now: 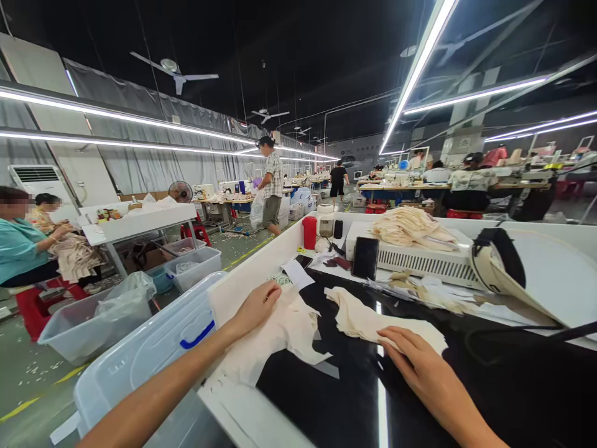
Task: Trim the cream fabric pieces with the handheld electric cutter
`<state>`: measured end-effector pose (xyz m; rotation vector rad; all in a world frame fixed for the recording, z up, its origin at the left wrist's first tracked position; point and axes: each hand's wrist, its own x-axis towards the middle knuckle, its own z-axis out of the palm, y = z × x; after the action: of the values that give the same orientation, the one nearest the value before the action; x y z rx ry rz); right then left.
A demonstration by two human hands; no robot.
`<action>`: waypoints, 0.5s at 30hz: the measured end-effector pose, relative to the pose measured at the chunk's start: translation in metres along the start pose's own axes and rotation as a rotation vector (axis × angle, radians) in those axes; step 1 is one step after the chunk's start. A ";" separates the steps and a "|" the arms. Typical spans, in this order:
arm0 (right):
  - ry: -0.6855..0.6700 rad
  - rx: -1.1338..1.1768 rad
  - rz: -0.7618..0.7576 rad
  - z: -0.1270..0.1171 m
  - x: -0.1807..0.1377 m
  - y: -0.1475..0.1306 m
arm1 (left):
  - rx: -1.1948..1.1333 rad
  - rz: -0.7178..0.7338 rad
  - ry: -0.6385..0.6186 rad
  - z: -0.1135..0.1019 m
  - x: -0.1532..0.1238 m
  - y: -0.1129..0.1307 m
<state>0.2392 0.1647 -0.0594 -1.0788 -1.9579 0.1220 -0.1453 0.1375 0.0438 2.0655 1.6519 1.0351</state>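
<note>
Several cream fabric pieces [291,326] lie loosely heaped over the left edge of the glossy black work surface [345,398]. My left hand [254,311] is at the upper left of this heap, its fingers curled together against the cloth; the thumb tip is mostly hidden. To the right lies a neater stack of cream fabric panels [359,317], long and wavy-edged. My right hand [417,351] rests on the near edge of that stack, with fingers stretched out and lying on the cloth.
Behind the fabric stand a black phone [365,258], a red cup [309,232] and a white vented box [424,258] topped with more cream cloth [413,227]. A lidded plastic bin [144,348] adjoins the table's left side. Co-workers sit left; a person [270,183] walks the aisle.
</note>
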 end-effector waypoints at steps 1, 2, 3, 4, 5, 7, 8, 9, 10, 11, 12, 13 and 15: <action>-0.011 0.068 0.031 -0.002 0.002 -0.010 | -0.026 0.018 -0.021 -0.001 -0.001 0.009; -0.024 0.145 0.071 -0.002 0.003 -0.021 | -0.053 0.038 -0.047 -0.001 -0.003 0.018; -0.043 0.225 0.119 -0.002 0.005 -0.034 | -0.079 0.058 -0.079 -0.001 -0.005 0.028; -0.083 0.303 0.185 -0.001 0.007 -0.047 | -0.106 0.078 -0.114 -0.001 -0.008 0.038; -0.112 0.381 0.267 0.001 0.009 -0.061 | -0.132 0.097 -0.153 0.000 -0.011 0.047; -0.137 0.579 0.397 0.006 0.012 -0.087 | -0.183 0.130 -0.227 0.004 -0.017 0.065; -0.179 0.698 0.449 0.008 0.013 -0.099 | -0.209 0.143 -0.264 0.006 -0.020 0.074; -0.178 0.805 0.498 0.009 0.012 -0.109 | -0.239 0.155 -0.302 0.009 -0.023 0.081; -0.210 0.909 0.515 0.009 0.011 -0.118 | -0.272 0.163 -0.342 0.013 -0.026 0.088; -0.254 1.011 0.526 0.008 0.009 -0.126 | -0.305 0.166 -0.381 0.016 -0.029 0.095; -0.292 1.084 0.571 0.006 0.006 -0.132 | -0.336 0.159 -0.416 0.020 -0.032 0.100; -0.312 1.132 0.631 0.003 0.002 -0.137 | -0.360 0.140 -0.443 0.023 -0.036 0.105; -0.273 1.156 0.719 -0.005 -0.006 -0.144 | -0.369 0.078 -0.468 0.030 -0.041 0.112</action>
<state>0.1518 0.0694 0.0051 -0.8785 -1.2106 1.6211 -0.0474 0.0720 0.0791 1.9408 1.0707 0.7326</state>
